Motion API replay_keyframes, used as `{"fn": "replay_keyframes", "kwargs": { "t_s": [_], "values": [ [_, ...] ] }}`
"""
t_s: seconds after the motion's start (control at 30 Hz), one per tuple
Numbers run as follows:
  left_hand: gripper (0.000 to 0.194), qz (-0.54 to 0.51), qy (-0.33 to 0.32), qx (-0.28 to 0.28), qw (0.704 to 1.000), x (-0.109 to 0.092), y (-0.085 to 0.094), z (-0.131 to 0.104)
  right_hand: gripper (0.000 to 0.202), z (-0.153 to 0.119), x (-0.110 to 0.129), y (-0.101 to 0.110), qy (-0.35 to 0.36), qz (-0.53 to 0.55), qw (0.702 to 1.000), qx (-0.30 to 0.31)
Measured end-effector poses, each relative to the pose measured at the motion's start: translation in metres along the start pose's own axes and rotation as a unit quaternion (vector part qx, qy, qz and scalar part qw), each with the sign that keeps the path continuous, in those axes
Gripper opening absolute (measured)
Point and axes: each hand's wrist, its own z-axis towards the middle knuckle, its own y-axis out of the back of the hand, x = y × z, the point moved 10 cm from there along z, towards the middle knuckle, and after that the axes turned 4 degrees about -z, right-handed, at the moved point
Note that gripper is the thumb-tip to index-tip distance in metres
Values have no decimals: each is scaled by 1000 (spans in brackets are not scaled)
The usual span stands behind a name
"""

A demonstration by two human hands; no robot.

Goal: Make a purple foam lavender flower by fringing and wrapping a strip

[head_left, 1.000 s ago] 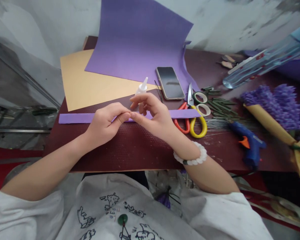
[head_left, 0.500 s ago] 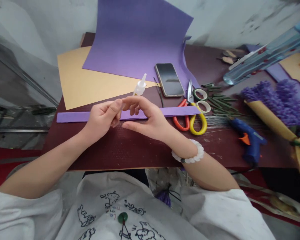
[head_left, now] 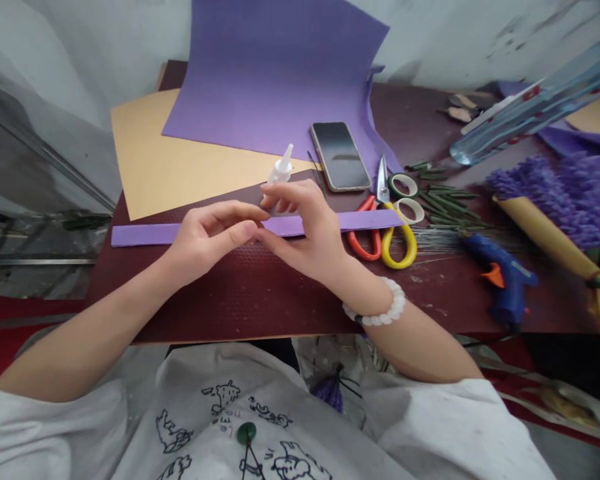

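Strip of purple sheet (head_left: 145, 235) lies across tabletop (head_left: 260, 300) below left hand (head_left: 207, 240) and right hand (head_left: 313, 230), both curled, tips about meeting, any pinched piece indiscernible; step apparently fine fingertip work, next move seemingly calling for light, steady pressure.

Left grip (head_left: 207, 237) and right grip (head_left: 316, 232) meet above a purple strip (head_left: 366, 220), near a white-nozzled bottle (head_left: 280, 172)

A craft workshop is suggested – across a dark worktable (head_left: 230, 307) are spread a purple strip (head_left: 286, 227), a purple sheet (head_left: 280, 80), scissors (head_left: 383, 190), green stems (head_left: 446, 205) and a glue gun (head_left: 511, 280), with wrapped purple flowers (head_left: 570, 200) alongside.
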Motion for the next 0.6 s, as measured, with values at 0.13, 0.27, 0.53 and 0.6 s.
{"fn": "replay_keyframes", "kwargs": {
  "t_s": [0.13,0.27,0.53,0.6],
  "values": [
    [10,89,-59,-10,994,-13,-3,-1,36,-1,2,2,19,7,1000,-16],
    [5,169,-134,-54,975,-28,-1,-8,38,-2,6,-1,28,17,999,-15],
    [44,194,-103,-100,970,-27,14,-9,36,-5,12,-17,31,-66,996,41],
    [54,191,-95,-67,975,-25,8,-8,37,-7,9,-20,20,-91,994,56]
  ]
}}
